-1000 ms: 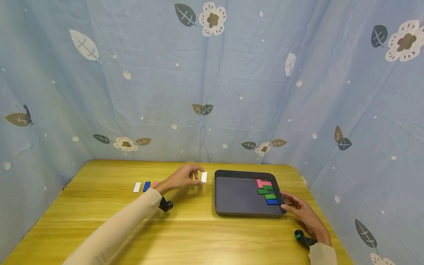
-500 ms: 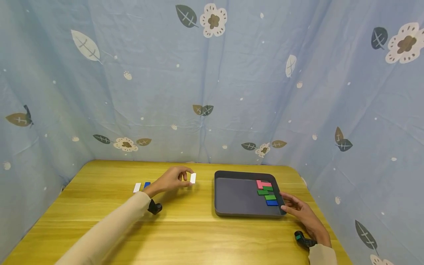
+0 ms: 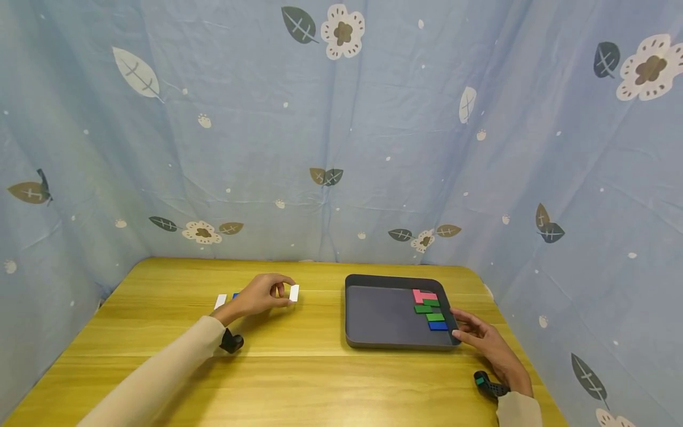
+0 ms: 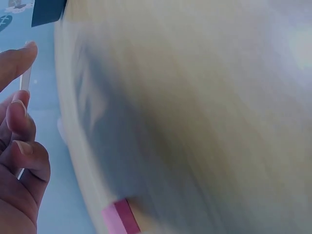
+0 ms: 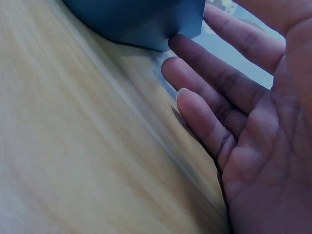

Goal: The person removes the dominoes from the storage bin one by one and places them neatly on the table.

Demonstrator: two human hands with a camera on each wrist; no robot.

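Observation:
My left hand point(image 3: 262, 293) pinches a small white rectangular block point(image 3: 294, 293) upright between thumb and fingers, raised over the table left of the tray. In the left wrist view the white block point(image 4: 25, 80) shows as a thin edge, partly hidden by the fingers. A pink block point(image 4: 121, 217) lies below that hand. At the tray's right side, my right hand point(image 3: 488, 344) holds the rim of the dark grey tray point(image 3: 400, 345), thumb over the edge and fingers outside. In the right wrist view, fingertips point(image 5: 179, 43) touch the tray's outer wall point(image 5: 146, 29).
Inside the tray, along its right side, lie pink blocks point(image 3: 418, 296), green blocks point(image 3: 423, 309) and a blue block point(image 3: 438, 326). Beyond the left wrist are another white block point(image 3: 220, 301) and a partly hidden blue block point(image 3: 235, 295). A patterned curtain point(image 3: 331, 148) hangs behind the wooden table point(image 3: 341, 385).
My left hand has moved left, away from the tray, with the white block still pinched. It now covers the pink block and most of the blue one. The right hand and tray stay put.

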